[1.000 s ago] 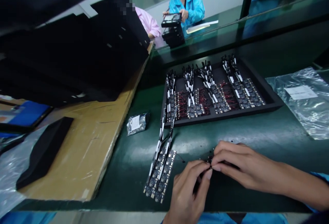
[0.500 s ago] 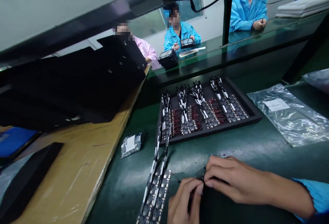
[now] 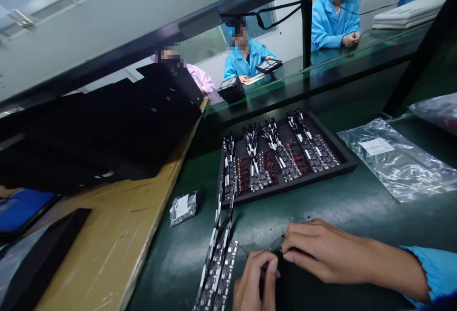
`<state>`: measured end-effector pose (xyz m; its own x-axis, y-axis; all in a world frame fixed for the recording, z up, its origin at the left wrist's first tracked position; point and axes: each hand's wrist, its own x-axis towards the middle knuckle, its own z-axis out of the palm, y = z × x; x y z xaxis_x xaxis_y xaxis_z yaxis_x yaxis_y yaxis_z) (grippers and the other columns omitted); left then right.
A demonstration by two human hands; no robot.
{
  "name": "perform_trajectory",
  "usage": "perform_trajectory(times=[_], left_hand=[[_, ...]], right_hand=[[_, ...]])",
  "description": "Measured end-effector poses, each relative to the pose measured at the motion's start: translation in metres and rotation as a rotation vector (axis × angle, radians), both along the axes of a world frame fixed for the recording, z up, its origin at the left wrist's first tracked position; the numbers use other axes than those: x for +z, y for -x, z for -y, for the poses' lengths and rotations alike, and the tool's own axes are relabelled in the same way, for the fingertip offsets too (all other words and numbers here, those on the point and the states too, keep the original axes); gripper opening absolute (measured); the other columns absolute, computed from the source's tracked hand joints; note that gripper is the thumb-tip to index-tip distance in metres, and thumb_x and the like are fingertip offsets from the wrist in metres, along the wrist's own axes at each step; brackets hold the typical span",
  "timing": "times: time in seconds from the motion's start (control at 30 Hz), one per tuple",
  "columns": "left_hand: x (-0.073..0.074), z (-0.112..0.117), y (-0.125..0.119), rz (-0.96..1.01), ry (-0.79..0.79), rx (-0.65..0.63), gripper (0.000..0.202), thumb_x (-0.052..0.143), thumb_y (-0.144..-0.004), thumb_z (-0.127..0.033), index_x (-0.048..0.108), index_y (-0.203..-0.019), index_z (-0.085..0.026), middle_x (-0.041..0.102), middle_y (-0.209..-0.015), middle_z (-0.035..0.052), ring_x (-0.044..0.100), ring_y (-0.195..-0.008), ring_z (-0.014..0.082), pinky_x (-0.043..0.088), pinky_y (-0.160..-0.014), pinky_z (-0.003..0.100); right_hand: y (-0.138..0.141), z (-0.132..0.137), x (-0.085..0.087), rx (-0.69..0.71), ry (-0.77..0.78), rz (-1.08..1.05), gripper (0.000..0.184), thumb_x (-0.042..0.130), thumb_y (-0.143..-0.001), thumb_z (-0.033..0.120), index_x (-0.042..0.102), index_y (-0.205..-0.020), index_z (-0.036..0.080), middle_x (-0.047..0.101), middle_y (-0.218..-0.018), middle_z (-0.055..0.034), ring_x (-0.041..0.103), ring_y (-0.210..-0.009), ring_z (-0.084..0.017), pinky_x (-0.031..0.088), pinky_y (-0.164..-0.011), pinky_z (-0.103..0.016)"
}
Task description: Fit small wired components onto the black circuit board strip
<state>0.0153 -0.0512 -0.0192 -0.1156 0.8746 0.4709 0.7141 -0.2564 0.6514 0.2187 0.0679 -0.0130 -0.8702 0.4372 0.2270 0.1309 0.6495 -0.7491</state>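
Near the front of the green bench, my left hand (image 3: 257,280) is closed, with thumb and forefinger pinched together. My right hand (image 3: 319,249) pinches just to its right, a small gap between the fingertips. A thin black wire (image 3: 275,243) curves between the two hands; its ends are hidden by my fingers. Left of my left hand lie strips of small circuit boards (image 3: 217,273) with black-and-white cables (image 3: 215,228) stretching away to the tray. A fine lead runs from the boards towards my left hand. A few tiny dark pieces (image 3: 302,218) lie beyond my right hand.
Beyond the hands sits a black foam tray (image 3: 285,181) of boards and cables. A small silvery bag (image 3: 184,208) lies left, a large clear bag (image 3: 410,163) right. Cardboard (image 3: 107,235) covers the left side. A shelf hangs above; co-workers sit across the bench.
My fingertips have drawn slightly apart, and more of the wire loop shows between them. Across the bench, a co-worker has tilted a dark tray flatter. The view has shifted a little.
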Motion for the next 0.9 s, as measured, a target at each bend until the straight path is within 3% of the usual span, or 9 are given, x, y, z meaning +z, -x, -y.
perform_trajectory(times=[0.3,0.4,0.57,0.7,0.9], left_hand=[[0.001,0.007,0.002,0.03,-0.006,0.029,0.016,0.063,-0.087,-0.012,0.066,-0.09,-0.027,0.068,-0.063,-0.0012,0.069,-0.041,0.0199,0.057,-0.037,0.021],[0.001,0.009,0.001,0.039,0.013,0.014,0.017,0.065,-0.086,-0.013,0.067,-0.093,-0.028,0.07,-0.065,-0.0002,0.067,-0.039,0.0205,0.057,-0.036,0.023],[0.0,0.013,-0.004,0.088,0.047,0.121,0.014,0.064,-0.089,-0.018,0.069,-0.086,-0.03,0.07,-0.066,0.0009,0.065,-0.04,0.022,0.058,-0.039,0.028],[0.001,0.015,0.001,0.067,0.074,0.027,0.014,0.062,-0.089,-0.014,0.067,-0.087,-0.027,0.07,-0.067,0.0004,0.069,-0.044,0.0215,0.059,-0.043,0.028],[0.011,0.017,0.007,0.24,0.213,-0.092,0.026,0.06,-0.089,-0.006,0.067,-0.091,-0.031,0.072,-0.069,0.0029,0.072,-0.046,0.0236,0.058,-0.041,0.027]], right_hand=[[-0.003,0.002,0.001,-0.011,0.082,0.001,0.019,0.057,-0.109,0.039,0.069,-0.123,0.041,0.08,-0.108,0.0008,0.082,-0.095,-0.026,0.061,-0.084,-0.039],[-0.003,0.002,0.0,-0.011,0.098,0.009,0.019,0.056,-0.108,0.037,0.069,-0.122,0.041,0.079,-0.107,0.0007,0.081,-0.095,-0.026,0.061,-0.083,-0.039],[-0.001,0.001,-0.002,0.003,0.109,-0.025,0.015,0.058,-0.108,0.039,0.071,-0.115,0.041,0.079,-0.104,-0.0003,0.08,-0.093,-0.027,0.062,-0.079,-0.04],[-0.002,0.001,0.001,0.046,0.104,0.01,0.017,0.055,-0.109,0.035,0.072,-0.111,0.038,0.078,-0.101,-0.0014,0.08,-0.091,-0.027,0.062,-0.079,-0.04],[-0.005,0.001,0.006,0.112,0.114,0.004,0.016,0.056,-0.108,0.035,0.071,-0.109,0.04,0.08,-0.1,-0.0006,0.081,-0.09,-0.027,0.063,-0.08,-0.042]])
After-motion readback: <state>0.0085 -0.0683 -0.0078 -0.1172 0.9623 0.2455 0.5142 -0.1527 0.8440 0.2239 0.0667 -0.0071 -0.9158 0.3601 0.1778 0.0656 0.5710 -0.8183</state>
